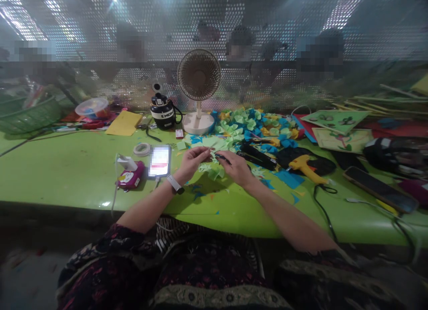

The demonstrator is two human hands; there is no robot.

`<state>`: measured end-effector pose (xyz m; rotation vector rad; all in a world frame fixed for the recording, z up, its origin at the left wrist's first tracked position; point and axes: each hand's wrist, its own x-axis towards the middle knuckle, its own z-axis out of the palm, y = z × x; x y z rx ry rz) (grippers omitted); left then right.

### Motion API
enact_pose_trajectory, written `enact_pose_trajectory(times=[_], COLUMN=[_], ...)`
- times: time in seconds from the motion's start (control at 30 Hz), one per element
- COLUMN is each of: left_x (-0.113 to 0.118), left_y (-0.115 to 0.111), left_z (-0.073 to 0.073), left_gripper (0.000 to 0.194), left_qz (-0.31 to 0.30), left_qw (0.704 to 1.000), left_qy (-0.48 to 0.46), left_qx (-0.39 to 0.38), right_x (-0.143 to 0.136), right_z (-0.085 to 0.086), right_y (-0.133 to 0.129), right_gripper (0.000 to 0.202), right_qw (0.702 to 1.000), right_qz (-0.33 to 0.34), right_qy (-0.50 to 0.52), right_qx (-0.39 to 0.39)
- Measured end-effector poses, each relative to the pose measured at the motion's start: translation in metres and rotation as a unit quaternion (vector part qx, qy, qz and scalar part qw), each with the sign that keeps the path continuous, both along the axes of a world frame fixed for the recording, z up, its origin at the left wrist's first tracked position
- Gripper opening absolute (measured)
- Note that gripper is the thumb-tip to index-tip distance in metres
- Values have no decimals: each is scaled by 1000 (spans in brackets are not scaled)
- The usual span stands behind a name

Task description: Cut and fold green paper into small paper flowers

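My left hand pinches a small piece of light green paper near the middle of the green table. Close on its right, my right hand is closed around a slim black tool, whose tip points at the left fingers; its kind is hard to make out. Light green folded paper pieces lie just under both hands. Beyond them spreads a pile of green, blue and yellow paper flowers. A lit phone lies left of my left wrist.
A white fan and a black bottle stand behind my hands. To the right lie a black stapler-like object, a yellow glue gun with its cord, and a dark phone. At left are a purple power block and tape.
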<state>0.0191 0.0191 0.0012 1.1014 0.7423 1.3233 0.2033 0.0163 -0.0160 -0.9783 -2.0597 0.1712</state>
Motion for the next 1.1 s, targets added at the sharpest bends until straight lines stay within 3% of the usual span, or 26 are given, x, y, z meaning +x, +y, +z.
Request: enact_pose_trajectory(times=[0.4,1.1], left_x=[0,1], left_y=[-1,-5], left_z=[2,1], left_gripper=[36,33], left_qz=[47,43], left_qw=[998,997], left_qy=[48,43], left_qx=[14,52], right_x=[-1,-1], right_z=[1,5], right_y=[-2,-3], right_gripper=[30,26], right_qw=[1000,1000], right_qz=[-16,13], right_qy=[-16,9], right_qx=[12,-2])
